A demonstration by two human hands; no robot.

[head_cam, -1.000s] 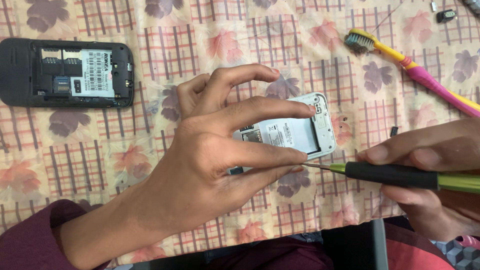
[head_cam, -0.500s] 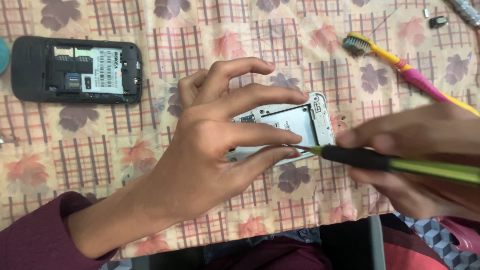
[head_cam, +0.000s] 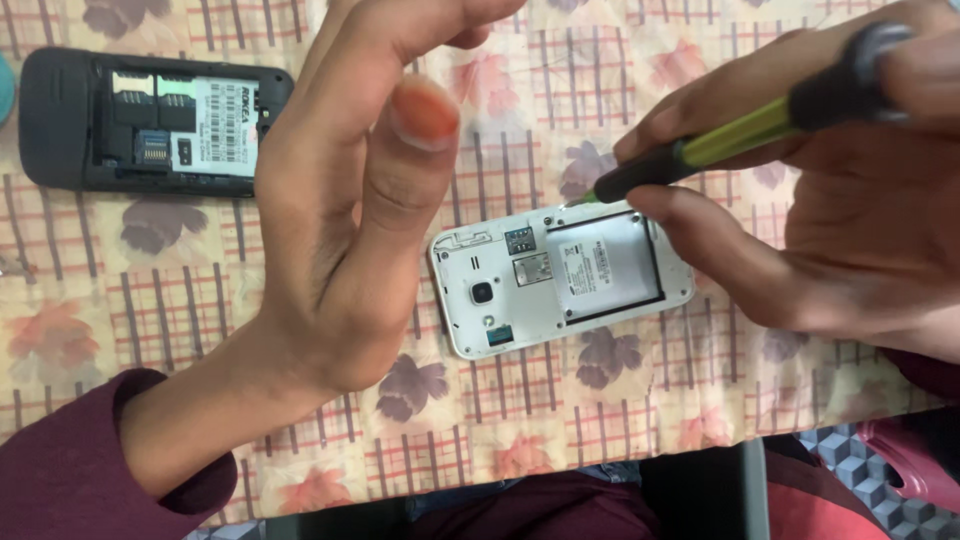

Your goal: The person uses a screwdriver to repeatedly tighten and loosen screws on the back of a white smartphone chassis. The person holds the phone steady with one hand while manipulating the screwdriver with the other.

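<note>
Head camera — close, looking straight down.

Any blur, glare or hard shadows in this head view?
Head view: even, soft light without hard shadows; white back-open phone sharp; raised left hand and right hand on the green-and-black screwdriver slightly soft; faint sheen on the phone's battery.

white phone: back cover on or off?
Off. The white phone lies face down with its battery, card slots and camera module exposed; the screwdriver tip sits at its upper edge.
</note>
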